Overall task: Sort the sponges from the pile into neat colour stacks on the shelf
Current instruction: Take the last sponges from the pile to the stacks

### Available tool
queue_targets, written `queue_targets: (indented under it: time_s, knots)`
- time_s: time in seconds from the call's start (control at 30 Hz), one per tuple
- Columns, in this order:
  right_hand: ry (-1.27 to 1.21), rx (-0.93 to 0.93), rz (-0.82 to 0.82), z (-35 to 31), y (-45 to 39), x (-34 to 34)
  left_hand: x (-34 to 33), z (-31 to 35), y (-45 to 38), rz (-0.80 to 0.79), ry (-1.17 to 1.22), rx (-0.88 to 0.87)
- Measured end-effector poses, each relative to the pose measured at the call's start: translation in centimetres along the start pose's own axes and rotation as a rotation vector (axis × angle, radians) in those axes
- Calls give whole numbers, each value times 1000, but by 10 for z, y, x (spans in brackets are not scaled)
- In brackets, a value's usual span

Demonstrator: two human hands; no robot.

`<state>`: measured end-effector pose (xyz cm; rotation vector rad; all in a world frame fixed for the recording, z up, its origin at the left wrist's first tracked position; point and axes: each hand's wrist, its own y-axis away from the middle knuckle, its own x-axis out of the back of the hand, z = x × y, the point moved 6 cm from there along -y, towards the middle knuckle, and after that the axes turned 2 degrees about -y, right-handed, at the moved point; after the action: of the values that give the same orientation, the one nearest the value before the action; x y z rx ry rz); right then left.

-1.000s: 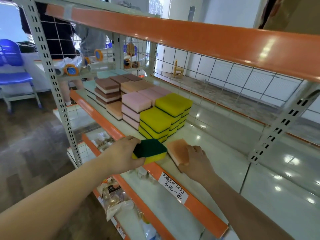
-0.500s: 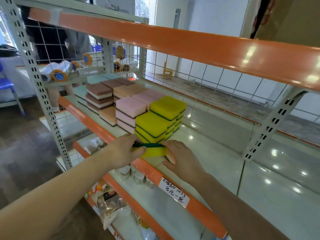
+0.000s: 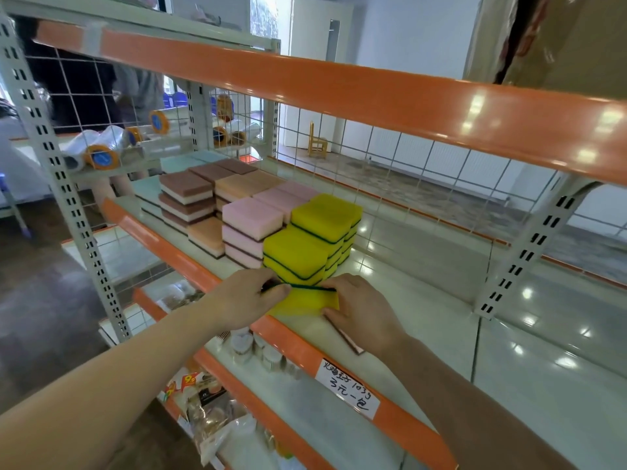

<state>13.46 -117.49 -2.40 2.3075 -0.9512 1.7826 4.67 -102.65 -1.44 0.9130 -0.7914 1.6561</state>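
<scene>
Both hands are working a single yellow sponge [image 3: 305,300] that is lying at the front lip of the shelf [image 3: 424,300], just in front of the yellow stacks [image 3: 312,242] and touching, or nearly touching, the nearest one. The left hand [image 3: 244,300] is pinching the sponge's left end, thumb and curled fingers closing on the thin dark green scouring layer along its top edge; the right hand [image 3: 363,307] is bracing the right end with fingers bent and held close together, thumb lying along the front face. Under the right palm, on the side away from the stacks, a flat peach-coloured sponge [image 3: 346,337] is showing only as a thin edge, and whether the fingers are gripping it or merely resting on it cannot be told. Judging by its look, the yellow sponge is going to handle as a very light, soft block that squashes under pressure, with the green layer stiffer and rougher, so it is not likely to be slipping. The short ends are looking like the best place to hold it, lightly, so it is keeping its square shape when set on a stack. Behind the yellow stacks, pink stacks [image 3: 251,225], peach, brown and pale blue ones are standing in rows.
</scene>
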Motion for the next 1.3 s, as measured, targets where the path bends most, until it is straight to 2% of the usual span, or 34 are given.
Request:
queue_targets:
  time_s: [0.27,0.37,0.7,0.83,1.17,1.3]
  knots:
    - [22,-56,3,10,-7,21,13,-1,-13,121,-165,-84]
    - [-1,-60,6,10,-12,29,15,4,-17,121,-258,-132]
    - [-21,-68,56,4,-25,39,13,35,-16,187,-693,-380]
    - [-60,-77,75,6,-31,41,18,39,-15,300,-781,-469]
    - [-90,-169,140,21,-36,33,23,28,-37,228,-814,-455]
    - [-102,-249,128,35,-31,27,24,4,-63,95,-707,-401]
